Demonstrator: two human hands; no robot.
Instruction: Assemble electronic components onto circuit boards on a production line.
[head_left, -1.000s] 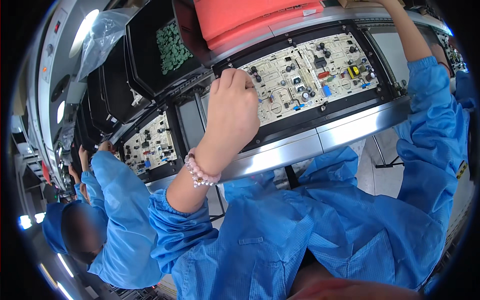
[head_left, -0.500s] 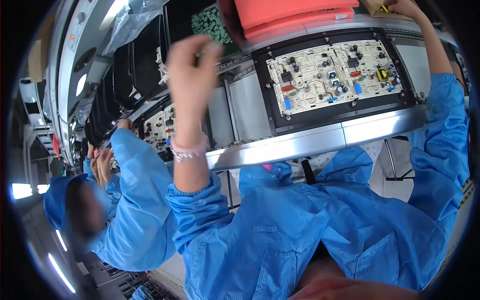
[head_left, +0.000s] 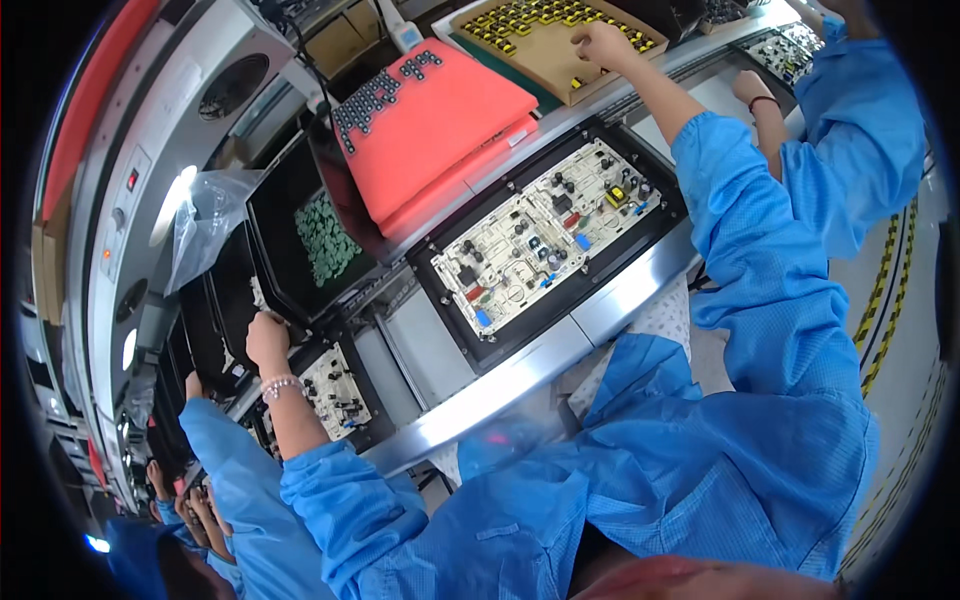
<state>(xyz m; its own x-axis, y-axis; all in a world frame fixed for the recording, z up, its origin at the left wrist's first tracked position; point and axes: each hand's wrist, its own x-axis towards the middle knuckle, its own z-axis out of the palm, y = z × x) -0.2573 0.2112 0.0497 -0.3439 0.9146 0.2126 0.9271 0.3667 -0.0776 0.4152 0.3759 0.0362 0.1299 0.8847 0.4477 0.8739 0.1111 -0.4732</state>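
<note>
My left hand (head_left: 268,343) is down at the rim of a black bin (head_left: 236,290), its fingers curled and their tips mostly hidden. Beside it are small white parts (head_left: 257,293) inside the bin. My right hand (head_left: 606,47) is over a shallow cardboard tray (head_left: 545,72) holding rows of yellow-and-black transformers (head_left: 520,25). Its fingers are bent together; whatever they may hold is too small to make out. Between my arms, a black carrier frame (head_left: 480,345) bears pale circuit boards (head_left: 520,262) fitted with capacitors, blue and red parts and one yellow transformer (head_left: 614,197).
A red foam stack (head_left: 440,150) with small dark cylindrical parts stands behind the carrier. Left of it, a black bin holds green discs (head_left: 325,240). Another board carrier (head_left: 340,395) sits on the line near my left wrist. Co-workers' sleeves (head_left: 860,130) are close on both sides.
My left hand has dropped from above the line to the black bin at the left. The view has turned, showing more of the right side and the tray under my right hand.
</note>
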